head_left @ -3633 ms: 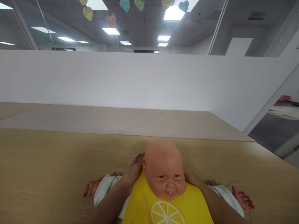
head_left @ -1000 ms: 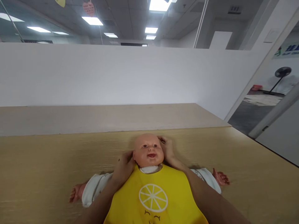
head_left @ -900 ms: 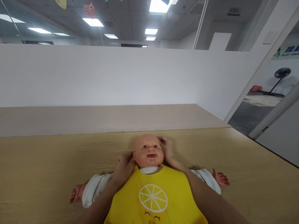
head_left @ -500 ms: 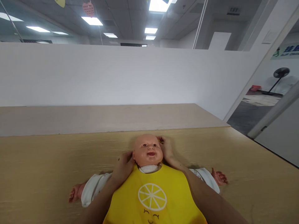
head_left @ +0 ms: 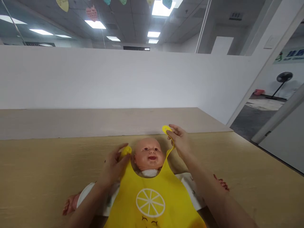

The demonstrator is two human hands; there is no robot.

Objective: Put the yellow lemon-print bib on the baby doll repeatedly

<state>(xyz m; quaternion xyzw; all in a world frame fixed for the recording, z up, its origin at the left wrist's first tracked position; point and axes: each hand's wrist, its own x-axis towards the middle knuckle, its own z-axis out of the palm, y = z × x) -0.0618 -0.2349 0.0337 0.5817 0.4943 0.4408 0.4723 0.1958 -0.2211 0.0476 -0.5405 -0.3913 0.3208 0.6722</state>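
A baby doll point(head_left: 149, 152) in white clothes lies face up, its arms spread to both sides. Over its chest is a yellow bib point(head_left: 148, 186) printed with a white citrus slice and a smiling face; its neck strap is parted into two ends. My left hand point(head_left: 114, 166) pinches one strap end beside the doll's head on the left. On the right, my right hand point(head_left: 178, 139) grips the other end, lifted higher, with its round tab sticking out past my fingers. The bib's lower edge is out of view.
The doll rests on a wooden table point(head_left: 47, 171), with a paler raised board point(head_left: 95, 122) along its back. Behind stands a white partition point(head_left: 106, 79) with glass above. An open doorway at the right shows a standing fan point(head_left: 284, 77) and a pink basin point(head_left: 258, 91).
My hands were behind the doll's neck at both sides of its head. Now they are drawn apart and forward, each bringing a bib strap end into sight.
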